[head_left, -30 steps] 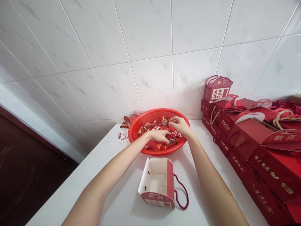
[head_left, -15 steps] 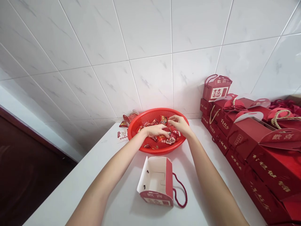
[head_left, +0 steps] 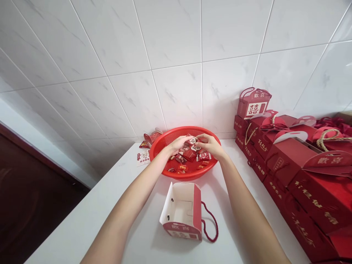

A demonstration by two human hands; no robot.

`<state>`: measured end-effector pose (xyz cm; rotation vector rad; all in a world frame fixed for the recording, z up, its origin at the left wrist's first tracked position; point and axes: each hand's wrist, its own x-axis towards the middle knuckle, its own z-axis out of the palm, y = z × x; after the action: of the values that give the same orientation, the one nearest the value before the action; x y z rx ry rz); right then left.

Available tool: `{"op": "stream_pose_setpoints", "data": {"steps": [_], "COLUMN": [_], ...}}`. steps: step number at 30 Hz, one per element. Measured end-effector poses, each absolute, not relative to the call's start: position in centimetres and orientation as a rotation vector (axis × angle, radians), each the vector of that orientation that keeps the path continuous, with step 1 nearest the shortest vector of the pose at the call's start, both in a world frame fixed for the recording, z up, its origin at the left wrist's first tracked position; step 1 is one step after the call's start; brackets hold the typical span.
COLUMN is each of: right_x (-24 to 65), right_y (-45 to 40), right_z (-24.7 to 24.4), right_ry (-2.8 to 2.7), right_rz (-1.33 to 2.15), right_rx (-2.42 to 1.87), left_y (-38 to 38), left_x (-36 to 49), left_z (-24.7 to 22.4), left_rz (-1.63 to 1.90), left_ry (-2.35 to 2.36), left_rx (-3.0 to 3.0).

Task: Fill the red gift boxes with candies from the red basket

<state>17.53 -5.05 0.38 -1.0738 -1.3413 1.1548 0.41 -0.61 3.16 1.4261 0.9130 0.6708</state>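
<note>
Well, we have both hands over a round red plastic basket (head_left: 159,150), meeting above its middle. Our left hand (head_left: 177,145) comes in from the near left and our right hand (head_left: 210,145) from the near right. The fingers (head_left: 200,138) of both are closed and close together, gripping two small white heart-shaped wrapped sweets (head_left: 194,140) with red print. We cannot tell which hand holds which piece. The sweets sit just above the basket's centre, inside its rim.

Below them, more wrapped sweets (head_left: 181,158) in red and gold lie loose on the basket's mesh floor. A few red packets (head_left: 150,139) lie just behind the basket, against the white tile wall (head_left: 176,91), and a small printed card (head_left: 143,157) lies beside its left side.

Nearer us on the white bench (head_left: 74,231), an open white-lined red gift box (head_left: 181,212) stands empty, its red cord handle (head_left: 210,223) trailing to the right. Along the right of the bench, red gift boxes (head_left: 316,190) are stacked, with one (head_left: 252,103) printed with a double-happiness sign on top at the far end.
</note>
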Motion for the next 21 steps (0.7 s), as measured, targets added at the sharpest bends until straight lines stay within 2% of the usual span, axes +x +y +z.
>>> {"op": "stream_pose_setpoints", "data": {"steps": [16,19,21], "right_x": [17.5,17.5,17.5], "right_y": [-5.2,-5.2,-5.3], "right_z": [0.3,0.6,0.7], "right_ry": [-1.491,-1.427,-1.407], "right_rz": [1.038,0.987,0.978], "right_rx": [-1.072,-1.085,-1.08], "left_y": [-1.0,-0.7,-0.5], "left_x": [-0.1,-1.3,-2.7], "left_z": [3.1,3.3,3.2], "left_rz": [0.89,0.753,0.49], "left_ry": [0.839,0.928,1.069], "left_rx": [1.617,1.637,1.758]}}
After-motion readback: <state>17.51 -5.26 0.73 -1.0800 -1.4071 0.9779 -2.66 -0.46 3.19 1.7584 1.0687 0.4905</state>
